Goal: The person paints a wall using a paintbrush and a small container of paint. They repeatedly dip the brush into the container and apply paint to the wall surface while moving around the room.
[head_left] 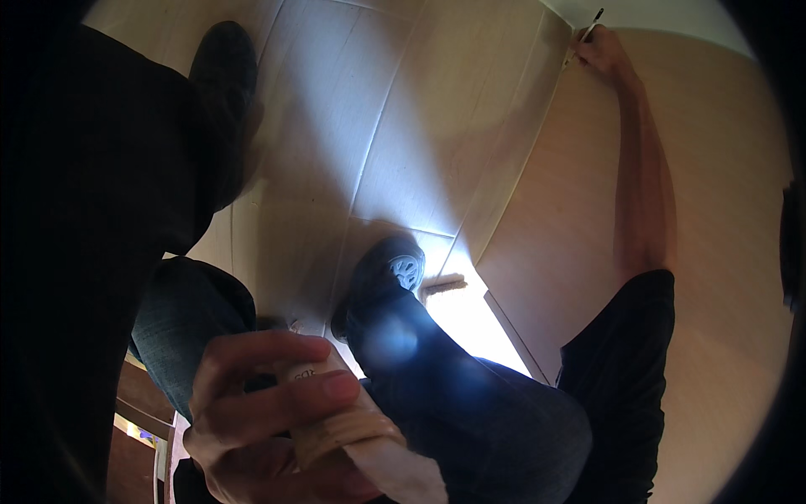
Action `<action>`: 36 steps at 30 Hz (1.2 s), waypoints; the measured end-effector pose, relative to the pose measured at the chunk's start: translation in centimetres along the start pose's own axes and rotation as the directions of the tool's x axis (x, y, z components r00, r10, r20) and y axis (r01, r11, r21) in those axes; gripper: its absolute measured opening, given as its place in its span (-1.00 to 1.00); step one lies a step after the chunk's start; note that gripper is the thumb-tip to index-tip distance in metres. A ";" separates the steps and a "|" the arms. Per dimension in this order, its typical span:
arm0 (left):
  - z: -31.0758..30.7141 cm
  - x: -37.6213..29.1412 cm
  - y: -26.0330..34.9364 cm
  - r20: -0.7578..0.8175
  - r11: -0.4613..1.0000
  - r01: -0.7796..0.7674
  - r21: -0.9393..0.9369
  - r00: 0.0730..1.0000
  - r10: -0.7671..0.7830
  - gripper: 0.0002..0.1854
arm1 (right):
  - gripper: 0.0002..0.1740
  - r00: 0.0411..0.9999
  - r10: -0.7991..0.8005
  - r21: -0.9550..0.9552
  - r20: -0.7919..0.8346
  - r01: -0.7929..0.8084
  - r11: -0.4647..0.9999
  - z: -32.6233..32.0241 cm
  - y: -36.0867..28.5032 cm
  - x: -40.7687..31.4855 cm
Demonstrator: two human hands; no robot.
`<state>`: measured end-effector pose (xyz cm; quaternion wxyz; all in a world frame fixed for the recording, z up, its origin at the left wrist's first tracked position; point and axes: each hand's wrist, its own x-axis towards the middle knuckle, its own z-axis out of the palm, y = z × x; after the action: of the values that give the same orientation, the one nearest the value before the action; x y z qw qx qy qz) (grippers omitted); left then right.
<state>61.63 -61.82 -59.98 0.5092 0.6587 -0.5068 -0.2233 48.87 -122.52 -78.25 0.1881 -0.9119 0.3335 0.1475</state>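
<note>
My left hand (252, 409), low in view and close to the camera, grips a pale tube or small container (324, 372) bearing writing. A crumpled whitish cloth or tissue (403, 466) hangs from the same grasp, around its lower end. At the upper right, my right hand (601, 53) holds a thin tool (592, 28), which looks like a fine brush or pencil, with a pale shaft and a dark upper end. Its lower end is at the seam between the wood-look floor (390, 126) and a smooth tan panel (705, 157), near a pale surface (680, 16). Whether the tip touches is unclear.
A dark shoe (223, 63) stands at the upper left below a dark trouser leg. Another shoe (403, 268) is near the centre, by a brown bristly strip (446, 288) and a glaring bright opening (475, 327). Bent knees fill the lower area. Brown wooden furniture (135, 457) shows at lower left.
</note>
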 end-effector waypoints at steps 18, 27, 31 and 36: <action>-1.0 0.9 0.9 0.122 0.984 0.177 -0.010 0.977 -0.175 -0.38 | -0.71 0.975 0.055 -0.200 -0.216 -0.099 0.975 0.5 -3.3 -3.1; 0.6 1.4 0.9 -0.037 0.993 0.121 -0.010 0.992 -0.121 -0.37 | -0.58 0.986 -0.058 -0.160 -0.158 0.032 0.987 1.1 -1.6 -2.7; 0.4 1.3 0.9 -0.020 0.991 0.137 -0.012 0.990 -0.137 -0.33 | -0.59 0.999 -0.009 -0.092 -0.047 0.005 0.996 0.4 -1.9 -2.9; -0.7 1.4 0.9 0.090 0.990 0.143 -0.010 0.986 -0.142 -0.26 | -0.60 0.991 -0.010 -0.071 -0.132 0.000 0.997 0.5 -2.0 -2.8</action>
<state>62.32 -62.76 -58.59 0.4740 0.6786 -0.4789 -0.2924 48.05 -119.33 -77.10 0.1334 -0.9266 0.3375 0.0981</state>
